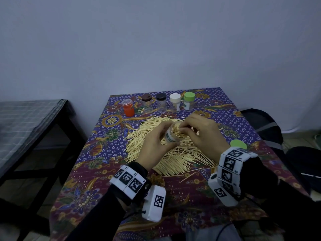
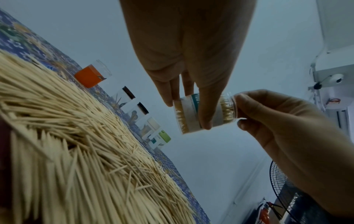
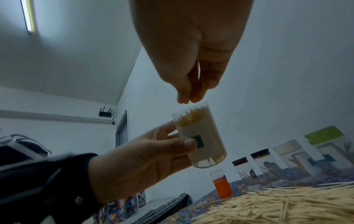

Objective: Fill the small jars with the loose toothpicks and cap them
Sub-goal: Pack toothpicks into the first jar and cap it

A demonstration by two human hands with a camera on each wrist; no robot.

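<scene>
Fingers [image 3: 188, 144] of your left hand [image 1: 152, 146] wrap the full jar [image 1: 172, 134] above the toothpicks [image 1: 166, 153]. Your right hand [image 1: 203, 134] fingertips bunch at its mouth, maybe pinching toothpicks, can't tell.

Floral batik tablecloth [image 1: 97, 148] covers the table. Dark bench with checked cover [image 1: 26, 122] stands left of it. Black bag [image 1: 264, 126] at right. Standing fan [image 2: 287, 189], wall router [image 3: 105, 114], ceiling tube light [image 3: 28, 16].

No readable text — the jar label [image 2: 195, 100] shows blurred letters only.
</scene>
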